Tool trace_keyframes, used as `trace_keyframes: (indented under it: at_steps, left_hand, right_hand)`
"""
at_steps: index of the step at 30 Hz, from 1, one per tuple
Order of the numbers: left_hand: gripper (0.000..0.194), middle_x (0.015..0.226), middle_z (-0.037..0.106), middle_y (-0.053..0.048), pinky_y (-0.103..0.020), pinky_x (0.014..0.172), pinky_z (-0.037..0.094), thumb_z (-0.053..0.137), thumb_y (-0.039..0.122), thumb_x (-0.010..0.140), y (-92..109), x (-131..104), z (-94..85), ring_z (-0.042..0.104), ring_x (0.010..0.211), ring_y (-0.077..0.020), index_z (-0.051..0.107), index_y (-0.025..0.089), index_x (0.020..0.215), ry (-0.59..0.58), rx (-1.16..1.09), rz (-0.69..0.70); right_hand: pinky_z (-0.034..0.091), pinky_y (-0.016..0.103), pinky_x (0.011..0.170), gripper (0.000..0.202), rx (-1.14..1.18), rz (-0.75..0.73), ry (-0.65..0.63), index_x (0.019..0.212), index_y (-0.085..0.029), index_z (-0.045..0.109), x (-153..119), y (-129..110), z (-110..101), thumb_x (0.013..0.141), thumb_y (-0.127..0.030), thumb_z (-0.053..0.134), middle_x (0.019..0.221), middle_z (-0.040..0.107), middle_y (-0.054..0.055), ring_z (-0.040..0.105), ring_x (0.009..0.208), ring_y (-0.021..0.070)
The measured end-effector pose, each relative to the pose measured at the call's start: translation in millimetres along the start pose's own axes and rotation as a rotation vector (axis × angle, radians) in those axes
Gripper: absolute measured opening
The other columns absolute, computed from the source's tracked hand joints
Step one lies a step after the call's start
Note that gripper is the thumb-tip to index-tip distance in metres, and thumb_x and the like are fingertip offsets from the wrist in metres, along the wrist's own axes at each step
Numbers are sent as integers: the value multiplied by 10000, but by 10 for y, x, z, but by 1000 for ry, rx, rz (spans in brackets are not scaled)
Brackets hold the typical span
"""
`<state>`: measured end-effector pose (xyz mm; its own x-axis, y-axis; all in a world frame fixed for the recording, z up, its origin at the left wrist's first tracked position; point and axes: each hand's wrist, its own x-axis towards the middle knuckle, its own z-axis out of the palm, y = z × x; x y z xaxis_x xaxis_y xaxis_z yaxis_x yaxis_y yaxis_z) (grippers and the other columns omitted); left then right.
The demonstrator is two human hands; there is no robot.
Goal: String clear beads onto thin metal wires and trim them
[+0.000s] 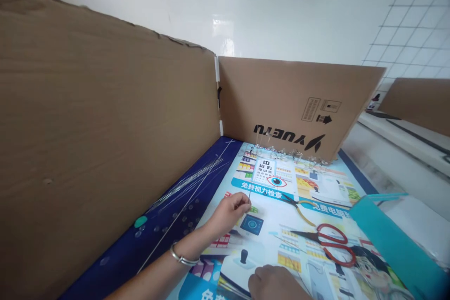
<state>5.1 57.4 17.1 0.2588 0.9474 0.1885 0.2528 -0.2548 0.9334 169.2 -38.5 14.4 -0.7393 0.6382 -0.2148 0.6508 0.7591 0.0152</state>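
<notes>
Grey strand [249, 195], upright, rising from left grip [232, 210]

I see a brown cardboard panel [116, 117] filling the left of the frame and a printed cardboard panel [267, 93] right of centre, its lettering upside down. Behind them, at the top, I see a glossy pale wall [298, 14], dark grid lines [408, 26] upper right.

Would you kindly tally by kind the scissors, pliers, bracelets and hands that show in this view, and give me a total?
Red-handled scissors: 1
Yellow-handled pliers: 1
Bracelet: 1, on the left wrist
Hands: 2, the left hand and the right hand
Total: 5
</notes>
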Motion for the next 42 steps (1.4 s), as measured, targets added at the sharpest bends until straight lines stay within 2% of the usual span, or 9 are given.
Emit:
trace_keyframes:
  at_steps: [4, 9, 14, 18, 22, 26, 31, 38, 42]
  left_hand:
    - [98, 673, 579, 16, -231, 609, 396, 482, 238, 782, -121, -47, 52, 522, 642, -123, 530, 173, 725, -14, 21, 2]
    - [115, 725, 587, 1, -235, 636, 394, 470, 246, 802, -205, -81, 21, 526, 685, -126, 514, 169, 729, -16, 7, 12]
    - [89, 697, 573, 12, -227, 599, 381, 474, 238, 809, -253, -115, 56, 508, 636, -114, 509, 169, 766, -100, -64, -19]
    - [90, 689, 553, 17, -231, 626, 376, 464, 218, 817, -203, -133, 55, 498, 649, -111, 491, 168, 748, -121, -102, -14]
    - [78, 700, 554, 11, -232, 649, 371, 462, 206, 826, -80, -182, 79, 498, 670, -112, 480, 163, 763, -209, -278, -41]
    - [77, 685, 556, 8, -231, 642, 365, 472, 190, 817, -11, -267, 188, 498, 664, -114, 481, 156, 748, -307, -367, -61]
    - [58, 699, 532, 13, -217, 621, 344, 485, 168, 792, -34, -344, 318, 472, 668, -112, 512, 147, 744, -380, -268, -90]
    - [62, 663, 517, 26, -203, 574, 314, 491, 178, 779, -56, -372, 354, 414, 607, -99, 526, 153, 734, -445, -182, -65]
    - [58, 682, 544, 17, -206, 587, 325, 487, 160, 772, -35, -381, 363, 432, 619, -104, 536, 153, 742, -445, -159, -50]
  right_hand:
    - [229, 251, 389, 44, 3, -11, -9, 791, -177, 596, -9, 21, -94, 751, -181, 577, 719, 668, 20, 608, 576, 169]
    - [218, 239, 405, 57, 85, 32, 47, 792, -193, 588, 10, 80, 7, 744, -178, 562, 736, 663, 5, 614, 606, 159]
    - [226, 227, 434, 102, 163, 118, 38, 767, -222, 610, -15, 167, 28, 719, -154, 552, 752, 637, -5, 586, 615, 133]
    - [313, 209, 543, 148, 320, 224, 126, 723, -225, 616, -103, 241, -173, 792, -206, 486, 782, 613, -7, 572, 698, 119]
    - [326, 206, 616, 191, 405, 323, 240, 684, -215, 589, -178, 317, -291, 816, -207, 452, 772, 578, -11, 545, 728, 111]
    - [322, 219, 637, 139, 411, 414, 323, 724, -222, 582, -205, 355, -272, 796, -198, 465, 789, 570, -6, 538, 756, 127]
    - [317, 220, 630, 96, 460, 484, 384, 724, -235, 589, -191, 330, -204, 761, -209, 503, 787, 575, -7, 543, 744, 131]
    - [307, 199, 598, 67, 549, 537, 507, 690, -229, 578, -152, 328, -131, 690, -166, 556, 765, 560, -19, 516, 704, 112]
    - [306, 205, 590, 81, 529, 536, 485, 684, -226, 581, -168, 321, -148, 674, -153, 547, 757, 566, -12, 522, 693, 118]
